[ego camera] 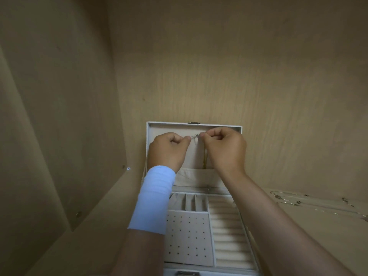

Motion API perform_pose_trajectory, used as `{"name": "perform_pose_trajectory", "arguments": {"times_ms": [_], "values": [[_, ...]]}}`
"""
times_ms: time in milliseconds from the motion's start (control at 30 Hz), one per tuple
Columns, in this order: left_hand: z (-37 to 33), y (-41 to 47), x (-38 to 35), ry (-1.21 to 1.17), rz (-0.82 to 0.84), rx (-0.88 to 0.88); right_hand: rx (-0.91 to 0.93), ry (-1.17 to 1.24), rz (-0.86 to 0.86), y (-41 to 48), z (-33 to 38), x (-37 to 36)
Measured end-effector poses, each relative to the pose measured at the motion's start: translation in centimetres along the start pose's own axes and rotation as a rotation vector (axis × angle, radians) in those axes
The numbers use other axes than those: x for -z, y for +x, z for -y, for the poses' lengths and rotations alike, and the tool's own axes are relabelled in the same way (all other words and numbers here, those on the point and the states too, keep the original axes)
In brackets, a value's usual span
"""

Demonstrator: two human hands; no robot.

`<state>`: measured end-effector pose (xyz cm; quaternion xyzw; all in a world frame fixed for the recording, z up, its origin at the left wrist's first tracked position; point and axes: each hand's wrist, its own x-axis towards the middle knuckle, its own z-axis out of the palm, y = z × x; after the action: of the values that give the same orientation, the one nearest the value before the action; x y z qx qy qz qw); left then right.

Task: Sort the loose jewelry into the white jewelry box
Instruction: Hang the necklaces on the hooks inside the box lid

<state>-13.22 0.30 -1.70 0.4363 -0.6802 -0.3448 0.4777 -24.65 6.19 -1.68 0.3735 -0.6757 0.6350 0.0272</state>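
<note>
The white jewelry box (229, 226) stands open on a wooden shelf, its lid (195, 125) upright against the back wall. Both hands are raised in front of the lid's inner face. My left hand (169, 151) and my right hand (224, 148) each pinch an end of a small silver hook or clasp (196, 135) near the lid's top. A thin gold chain (205, 158) hangs down from there into the lid's cloth pocket (197, 176). Below, the tray shows small compartments (189, 202), a panel with earring holes (188, 236) and ring rolls (229, 236).
Several loose silver chains and small pieces (294, 200) lie on the shelf to the right of the box. Wooden cabinet walls close in at the left (59, 116) and back. A light blue sleeve band (155, 198) covers my left forearm. The box's front latch (187, 273) is at the bottom edge.
</note>
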Motion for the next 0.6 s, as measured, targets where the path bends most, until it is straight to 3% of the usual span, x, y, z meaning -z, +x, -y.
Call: {"name": "perform_pose_trajectory", "arguments": {"times_ms": [400, 600], "values": [[0.8, 0.2, 0.4, 0.038, 0.079, 0.087, 0.065, -0.254, 0.036, 0.1, 0.6, -0.2], [0.5, 0.2, 1.5, 0.120, 0.300, 0.123, 0.075, -0.321, 0.173, -1.3, 0.2, 0.7]]}}
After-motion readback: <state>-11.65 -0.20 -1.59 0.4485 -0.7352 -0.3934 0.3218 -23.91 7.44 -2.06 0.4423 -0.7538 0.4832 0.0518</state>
